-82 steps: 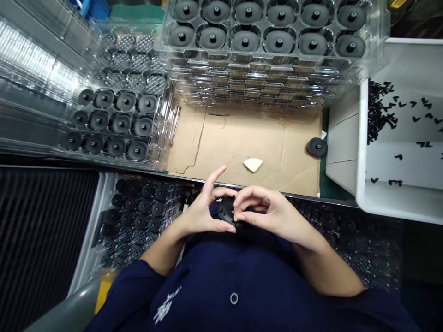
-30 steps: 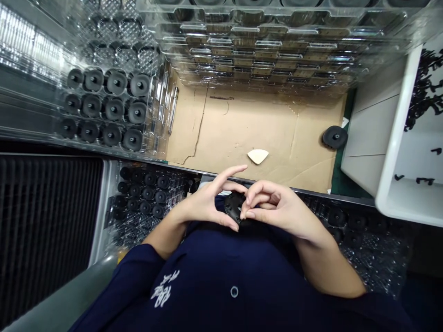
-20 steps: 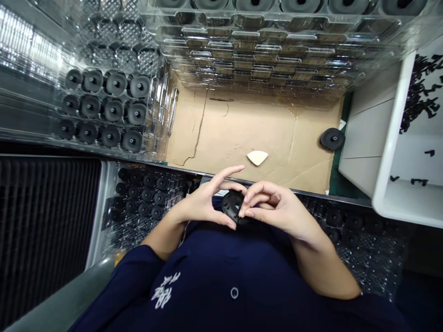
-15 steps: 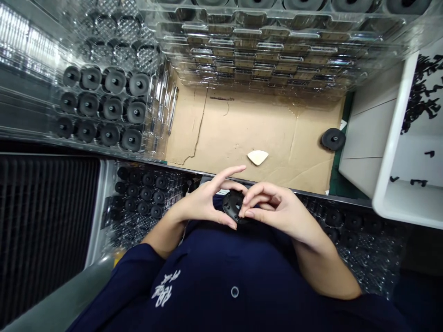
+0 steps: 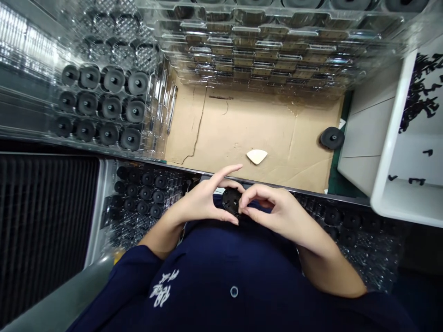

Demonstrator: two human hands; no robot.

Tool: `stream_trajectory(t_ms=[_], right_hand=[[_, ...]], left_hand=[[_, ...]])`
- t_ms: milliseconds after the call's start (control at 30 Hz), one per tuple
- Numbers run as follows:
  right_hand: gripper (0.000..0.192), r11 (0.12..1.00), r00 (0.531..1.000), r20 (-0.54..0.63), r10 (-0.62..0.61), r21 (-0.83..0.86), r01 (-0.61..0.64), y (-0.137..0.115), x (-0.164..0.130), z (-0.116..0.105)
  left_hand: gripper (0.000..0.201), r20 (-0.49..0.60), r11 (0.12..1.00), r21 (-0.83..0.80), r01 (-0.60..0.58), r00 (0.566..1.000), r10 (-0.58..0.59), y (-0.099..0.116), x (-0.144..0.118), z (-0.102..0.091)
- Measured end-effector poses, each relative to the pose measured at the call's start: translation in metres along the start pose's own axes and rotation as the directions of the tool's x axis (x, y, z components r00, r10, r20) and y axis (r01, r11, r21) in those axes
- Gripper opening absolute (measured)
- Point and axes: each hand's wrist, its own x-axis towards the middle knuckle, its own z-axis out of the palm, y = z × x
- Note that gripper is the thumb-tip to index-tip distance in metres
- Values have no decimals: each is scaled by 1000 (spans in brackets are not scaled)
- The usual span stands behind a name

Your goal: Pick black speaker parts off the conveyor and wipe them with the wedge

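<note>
Compared with the frame half a second earlier, the small black round part (image 5: pixel 231 201) has turned slightly between my fingers, so more of its flat face shows toward the camera; my right hand (image 5: pixel 277 214) has shifted a little, its fingertips now at the part's right rim. My left hand (image 5: pixel 204 205) is pinching the part between thumb and middle finger, with the index finger extended and lifted clear above it. My right hand is curled, its thumb and fingertips pressed together on the same part. The part is held in the air close to my body, just off the near edge of the table, above my dark blue jacket (image 5: pixel 235 276). The part is disc-shaped, so no long axis can be told; its face points up and away from me. On the cardboard sheet (image 5: pixel 242 124) covering the table lie a cream wedge-shaped piece (image 5: pixel 256 156) near the near edge and a loose black disc (image 5: pixel 331 138) at the right edge. A clear tray (image 5: pixel 152 138) of similar black parts stands at the left edge, stacked clear trays (image 5: pixel 270 55) at the far edge, and a white bin (image 5: pixel 387 184) at the right.
</note>
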Motion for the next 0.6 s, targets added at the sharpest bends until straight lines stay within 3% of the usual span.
stream_trajectory(t_ms=[200, 433, 467, 533, 600], right_hand=[[6, 948, 996, -48, 72, 314, -54, 7, -5, 0], [15, 902, 990, -120, 72, 431, -13, 13, -12, 0], [16, 911, 986, -151, 68, 412, 0, 17, -13, -2], [18, 945, 966, -250, 60, 326, 26, 29, -14, -8], [22, 991, 909, -414, 39, 135, 19, 46, -12, -20]], left_hand=[[106, -77, 983, -94, -155, 986, 148, -3, 2, 6], [102, -167, 968, -102, -228, 964, 209, -2, 7, 7], [97, -165, 970, -92, -223, 965, 206, -2, 8, 6], [65, -128, 982, -81, -173, 978, 162, -4, 8, 3], [34, -80, 996, -84, -32, 997, 25, -7, 6, 0]])
